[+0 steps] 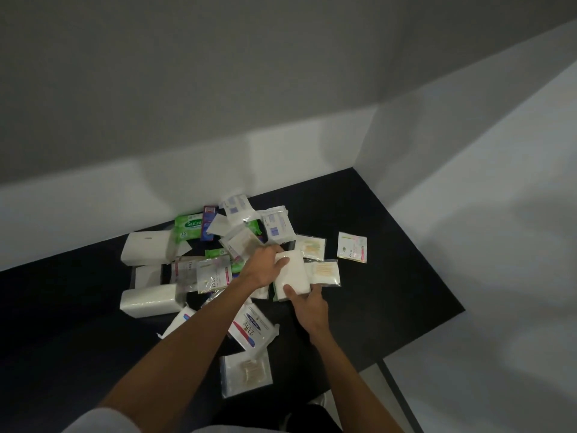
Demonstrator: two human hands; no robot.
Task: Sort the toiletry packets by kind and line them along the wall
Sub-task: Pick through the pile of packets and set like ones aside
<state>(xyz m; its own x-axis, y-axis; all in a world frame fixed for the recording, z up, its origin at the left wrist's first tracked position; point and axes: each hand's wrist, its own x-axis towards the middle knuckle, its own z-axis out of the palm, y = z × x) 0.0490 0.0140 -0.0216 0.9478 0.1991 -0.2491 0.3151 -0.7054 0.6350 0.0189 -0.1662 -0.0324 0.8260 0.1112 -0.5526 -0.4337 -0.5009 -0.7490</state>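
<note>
Both hands, left hand (260,270) and right hand (307,303), close their fingers (282,261) on a white tissue pack (292,276), lifting it clear of the unsorted pile (224,245) beyond.

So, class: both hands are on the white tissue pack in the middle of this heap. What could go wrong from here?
1. Lifting the white tissue pack, held by the left hand and right hand, may drag the cotton swab packet touching it.
2. The Dove sachet, lying apart from the heap, could be overlooked.
3. The forearm over the Dove pack might nudge it.
</note>
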